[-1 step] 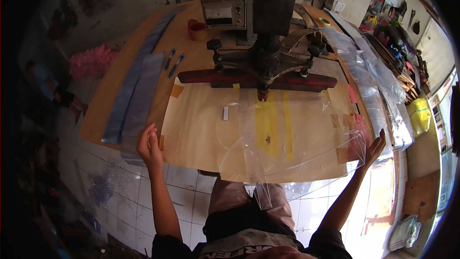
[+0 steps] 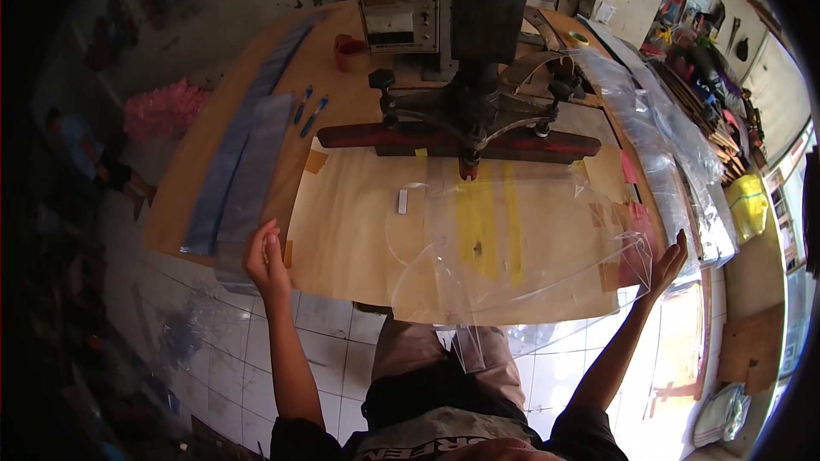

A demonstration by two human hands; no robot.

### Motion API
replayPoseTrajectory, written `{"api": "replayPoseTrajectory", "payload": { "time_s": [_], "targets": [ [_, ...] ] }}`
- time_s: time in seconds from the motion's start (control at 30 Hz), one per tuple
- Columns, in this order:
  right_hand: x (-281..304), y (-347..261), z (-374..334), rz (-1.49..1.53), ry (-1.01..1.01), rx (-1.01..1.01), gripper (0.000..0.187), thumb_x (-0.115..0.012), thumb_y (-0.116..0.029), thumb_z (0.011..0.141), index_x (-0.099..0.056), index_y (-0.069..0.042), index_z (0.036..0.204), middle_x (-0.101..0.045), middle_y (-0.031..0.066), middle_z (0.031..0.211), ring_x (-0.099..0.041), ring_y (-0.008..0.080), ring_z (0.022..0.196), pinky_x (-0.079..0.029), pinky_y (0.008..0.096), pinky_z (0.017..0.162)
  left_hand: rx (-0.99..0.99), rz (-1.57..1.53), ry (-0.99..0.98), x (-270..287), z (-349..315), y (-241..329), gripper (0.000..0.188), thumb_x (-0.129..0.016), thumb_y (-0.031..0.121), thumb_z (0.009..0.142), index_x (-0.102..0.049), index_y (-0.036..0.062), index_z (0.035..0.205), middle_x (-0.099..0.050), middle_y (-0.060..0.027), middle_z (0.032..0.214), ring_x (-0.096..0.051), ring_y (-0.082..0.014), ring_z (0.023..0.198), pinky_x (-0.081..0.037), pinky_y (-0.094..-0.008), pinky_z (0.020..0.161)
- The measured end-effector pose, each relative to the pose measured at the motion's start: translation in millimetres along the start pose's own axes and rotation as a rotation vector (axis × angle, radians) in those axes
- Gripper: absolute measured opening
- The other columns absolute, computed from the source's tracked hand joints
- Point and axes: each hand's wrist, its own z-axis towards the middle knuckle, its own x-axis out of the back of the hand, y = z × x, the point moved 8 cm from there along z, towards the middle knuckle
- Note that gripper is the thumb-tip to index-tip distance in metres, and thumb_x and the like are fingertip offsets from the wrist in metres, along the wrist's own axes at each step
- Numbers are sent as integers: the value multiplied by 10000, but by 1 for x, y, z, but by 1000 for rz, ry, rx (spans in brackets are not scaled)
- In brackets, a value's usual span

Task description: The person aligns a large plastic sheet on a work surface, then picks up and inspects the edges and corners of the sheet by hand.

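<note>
My left hand point(image 2: 267, 260) is at the table's near left edge, beside long bluish plastic strips point(image 2: 248, 192). Its fingers are loosely bent and point away from me, with nothing visible in them. At the right edge, my right hand point(image 2: 668, 266) has its fingers stretched out, next to a clear plastic sheet point(image 2: 547, 290); whether they touch, I cannot tell. That crumpled sheet lies over a tan work board point(image 2: 350, 222) with yellow strips point(image 2: 477, 230) and hangs past its near edge. Above the board's far side is the dark red bar point(image 2: 512, 147) of a press machine point(image 2: 484, 26).
A small white block point(image 2: 402, 201) rests on the board. Farther left are two blue pens point(image 2: 313, 116) and a red tape roll point(image 2: 350, 53). Clear plastic sheets point(image 2: 658, 137) line the table's right side. Another person point(image 2: 85, 149) is at far left, near a pink heap point(image 2: 165, 108).
</note>
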Motion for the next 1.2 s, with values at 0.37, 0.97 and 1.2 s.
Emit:
{"api": "replayPoseTrajectory", "payload": {
  "time_s": [0.37, 0.97, 1.2],
  "targets": [
    [0, -1, 0, -6, -14, -22, 545, -294, -452, 962, -463, -46, 1284, -458, 177, 1270, -423, 331, 1202, -328, 445, 991, 13, -24, -13, -2, 0, -5, 272, -477, 169, 921, -609, -48, 1018, -610, -112, 956, -587, -199, 890, -453, -288, 792],
    [1, -14, -1, 9, -16, -41, 468, -311, -361, 971, -472, -44, 1276, -461, 164, 1279, -418, 319, 1210, -323, 427, 1000, -6, 31, 3, 0, -1, -5, 288, -486, 188, 928, -624, -59, 981, -624, -121, 904, -590, -190, 842, -453, -278, 759],
    [0, -10, -1, 25, -17, -43, 461, -313, -353, 972, -467, -46, 1280, -455, 163, 1284, -414, 316, 1214, -322, 425, 1000, -20, 37, 5, 0, -1, -5, 279, -483, 176, 926, -624, -63, 960, -622, -120, 891, -590, -186, 827, -453, -275, 742]
  ]
}}
